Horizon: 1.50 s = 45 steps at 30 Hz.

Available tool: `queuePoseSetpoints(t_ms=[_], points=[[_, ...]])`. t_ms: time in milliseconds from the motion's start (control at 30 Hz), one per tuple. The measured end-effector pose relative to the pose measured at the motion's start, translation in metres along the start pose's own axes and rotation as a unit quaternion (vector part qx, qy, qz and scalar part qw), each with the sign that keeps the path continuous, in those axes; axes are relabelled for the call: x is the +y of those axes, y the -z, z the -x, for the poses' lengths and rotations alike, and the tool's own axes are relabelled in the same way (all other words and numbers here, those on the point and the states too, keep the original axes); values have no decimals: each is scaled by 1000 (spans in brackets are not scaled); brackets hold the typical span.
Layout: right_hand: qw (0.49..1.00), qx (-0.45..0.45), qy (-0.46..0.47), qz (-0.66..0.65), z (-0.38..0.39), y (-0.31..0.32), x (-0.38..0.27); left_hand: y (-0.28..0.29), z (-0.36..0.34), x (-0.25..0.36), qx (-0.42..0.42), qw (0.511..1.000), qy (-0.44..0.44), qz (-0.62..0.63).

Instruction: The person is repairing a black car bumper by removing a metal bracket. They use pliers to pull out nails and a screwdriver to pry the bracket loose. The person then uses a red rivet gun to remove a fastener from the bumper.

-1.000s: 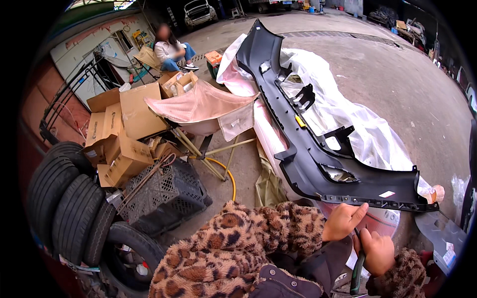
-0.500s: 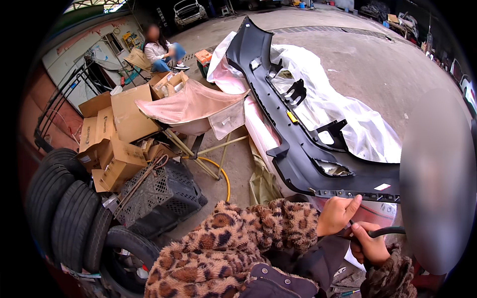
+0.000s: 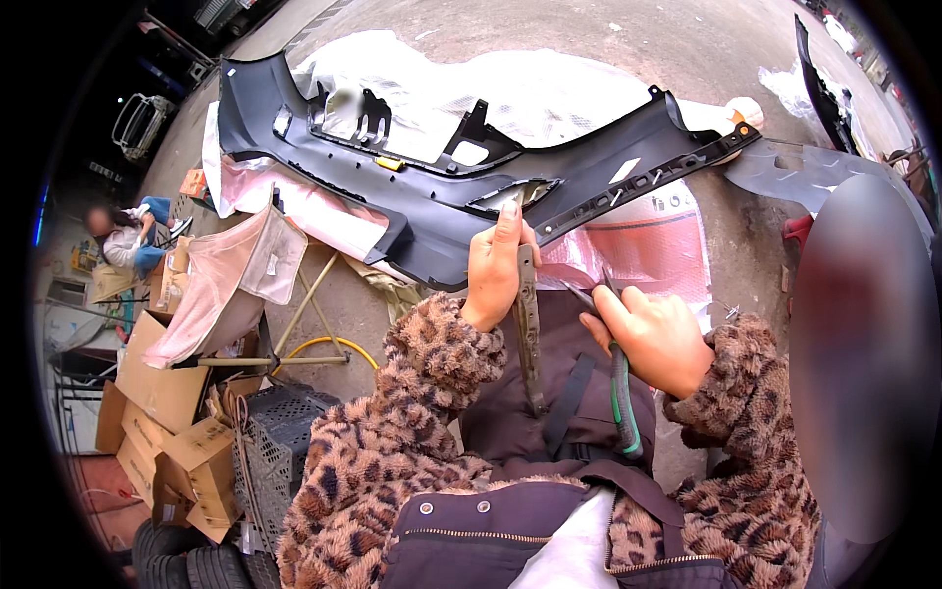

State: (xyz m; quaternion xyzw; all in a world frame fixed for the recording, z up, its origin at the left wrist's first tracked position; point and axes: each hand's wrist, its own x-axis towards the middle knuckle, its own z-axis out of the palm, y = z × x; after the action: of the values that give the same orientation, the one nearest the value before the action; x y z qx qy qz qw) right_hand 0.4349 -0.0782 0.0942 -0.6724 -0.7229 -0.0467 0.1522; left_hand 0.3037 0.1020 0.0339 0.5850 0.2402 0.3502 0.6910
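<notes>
Two hands busy at bumper edge. Left hand [image 3: 494,270] grips long grey metal strip [image 3: 528,334], upright, top touching dark bumper [image 3: 432,201]. Right hand [image 3: 659,334] clenched round green-handled pliers [image 3: 618,383], jaws just beside strip. Risks: pliers slip off thin strip, nip left fingers; strip twists loose; bumper slides off pink foam wrap [image 3: 638,245] beyond hands. Crate [image 3: 280,442], cardboard boxes [image 3: 162,393] farther left.

Bumper [image 3: 432,196] on sheet [image 3: 549,93]; boxes [image 3: 167,393], crate [image 3: 280,442] left.
</notes>
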Motion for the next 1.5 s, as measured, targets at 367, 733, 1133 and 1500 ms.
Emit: queuePoseSetpoints(t_ms=[367,733,1133,1500], points=[[748,125,-540,-366,133,-124,41,6,-19,-25,15,998,47,29],[502,123,-847,-125,426,-353,35,-18,-32,-29,-147,984,76,-58],[599,46,-794,-88,408,-360,49,-34,-40,-12,-210,958,42,-192],[514,-119,-844,-99,430,-307,82,-13,-36,2,-225,956,86,-164]])
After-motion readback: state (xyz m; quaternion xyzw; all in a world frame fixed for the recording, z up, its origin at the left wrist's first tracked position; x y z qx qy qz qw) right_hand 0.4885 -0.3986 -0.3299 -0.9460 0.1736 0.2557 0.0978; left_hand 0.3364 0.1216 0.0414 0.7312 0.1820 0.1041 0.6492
